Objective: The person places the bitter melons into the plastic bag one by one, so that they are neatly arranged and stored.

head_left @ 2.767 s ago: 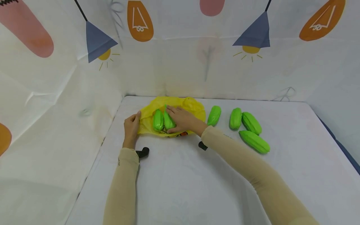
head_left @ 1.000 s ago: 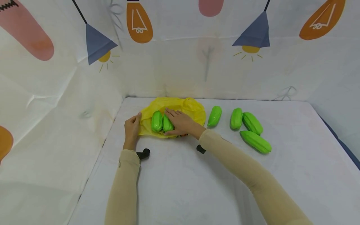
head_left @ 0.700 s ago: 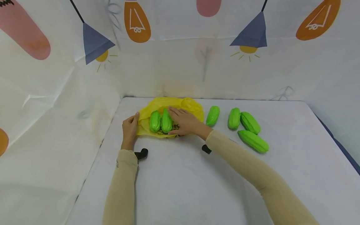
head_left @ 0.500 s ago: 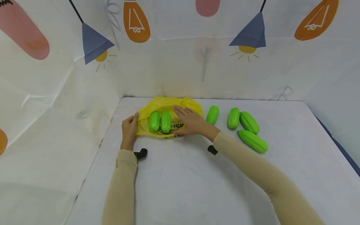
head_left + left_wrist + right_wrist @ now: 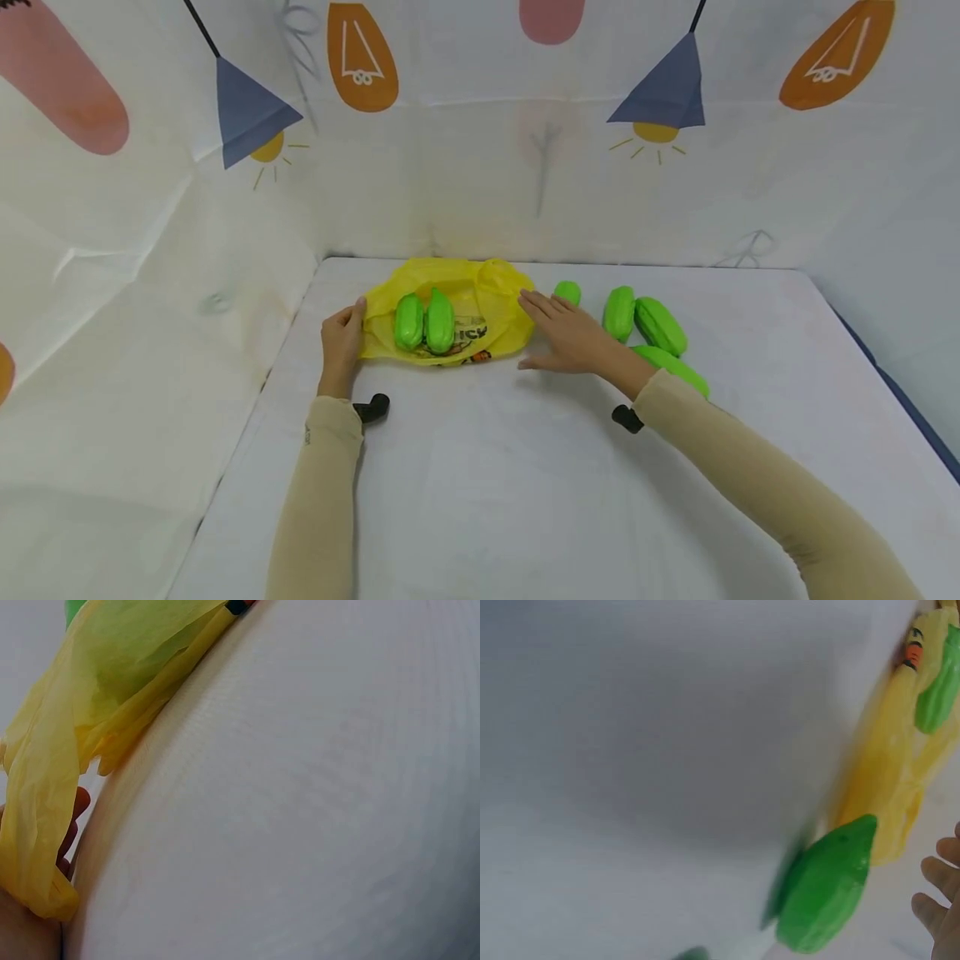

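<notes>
Moved rightward, the right hand [image 5: 570, 337] extends its fingers, holding nothing; the left hand [image 5: 342, 340] pinches the yellow bag [image 5: 504, 317], whose uncovered dark lettering [image 5: 472, 332] is only partly legible.

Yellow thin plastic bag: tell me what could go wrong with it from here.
Only the left hand grips the yellow thin plastic bag, at its left edge; the soft film might slip or sag.

The two glossy green oblong pieces lie loosely side by side there, so a tug could roll them.

The right hand partly hides the other glossy green oblong pieces from the head view; it might knock one.
</notes>
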`<state>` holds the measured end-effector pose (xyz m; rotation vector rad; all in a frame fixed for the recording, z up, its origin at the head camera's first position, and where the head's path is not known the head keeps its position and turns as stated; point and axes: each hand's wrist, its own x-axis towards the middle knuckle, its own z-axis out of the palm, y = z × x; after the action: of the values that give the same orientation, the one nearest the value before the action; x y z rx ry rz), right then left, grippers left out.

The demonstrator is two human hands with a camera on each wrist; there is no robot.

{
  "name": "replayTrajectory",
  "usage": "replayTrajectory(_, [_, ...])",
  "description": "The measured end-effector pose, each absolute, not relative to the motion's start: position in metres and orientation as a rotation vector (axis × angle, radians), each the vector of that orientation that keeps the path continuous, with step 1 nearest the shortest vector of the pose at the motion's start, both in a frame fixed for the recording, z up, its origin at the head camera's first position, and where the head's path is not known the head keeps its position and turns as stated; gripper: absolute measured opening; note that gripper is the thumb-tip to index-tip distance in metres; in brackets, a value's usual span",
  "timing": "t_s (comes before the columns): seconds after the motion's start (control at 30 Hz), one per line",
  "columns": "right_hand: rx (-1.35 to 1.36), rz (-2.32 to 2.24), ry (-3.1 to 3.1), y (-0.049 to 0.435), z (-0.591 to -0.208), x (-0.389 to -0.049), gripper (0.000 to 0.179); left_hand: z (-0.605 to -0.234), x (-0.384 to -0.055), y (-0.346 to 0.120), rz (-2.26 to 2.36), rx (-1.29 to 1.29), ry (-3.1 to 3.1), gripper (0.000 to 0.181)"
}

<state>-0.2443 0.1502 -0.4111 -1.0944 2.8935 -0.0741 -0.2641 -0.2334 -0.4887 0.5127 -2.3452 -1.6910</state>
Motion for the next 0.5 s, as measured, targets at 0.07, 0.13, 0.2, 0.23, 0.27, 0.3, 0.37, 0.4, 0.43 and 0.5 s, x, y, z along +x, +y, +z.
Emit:
replayTrajectory(0.07, [-1.099,-0.105,2.894,0.157,-0.416,-0.241,0.104,-0.488,-0.264,-0.234,-1.673,0.503,-2.349,0.07])
replayTrajectory(0.13, [-1.086,-0.115,2.904,0.164,-0.419,-0.239,0.104,-0.489,-0.263,-0.234,-1.657,0.493,-2.349,0.069])
replayTrajectory(0.2, [-1.075,-0.129,2.931,0.173,-0.42,-0.239,0.104,-0.489,-0.263,-0.234,-1.646,0.48,-2.352,0.068])
replayTrajectory(0.23, [-1.062,-0.123,2.945,0.178,-0.419,-0.239,0.105,-0.489,-0.263,-0.233,-1.647,0.477,-2.351,0.067])
replayTrajectory(0.27, [-1.044,-0.122,2.957,0.183,-0.417,-0.239,0.105,-0.489,-0.263,-0.233,-1.648,0.473,-2.351,0.067])
replayTrajectory(0.3, [-1.032,-0.113,2.971,0.189,-0.415,-0.24,0.106,-0.489,-0.262,-0.233,-1.65,0.474,-2.348,0.067])
replayTrajectory(0.37, [-1.009,-0.113,2.994,0.202,-0.409,-0.241,0.107,-0.488,-0.262,-0.233,-1.65,0.468,-2.346,0.067])
replayTrajectory(0.4, [-0.987,-0.103,3.0,0.209,-0.406,-0.241,0.107,-0.488,-0.261,-0.233,-1.652,0.47,-2.344,0.067])
replayTrajectory(0.43, [-0.979,-0.11,3.001,0.217,-0.403,-0.241,0.107,-0.488,-0.261,-0.233,-1.655,0.472,-2.341,0.067])
replayTrajectory(0.5, [-0.951,-0.123,2.995,0.232,-0.4,-0.241,0.106,-0.487,-0.261,-0.233,-1.66,0.478,-2.337,0.066])
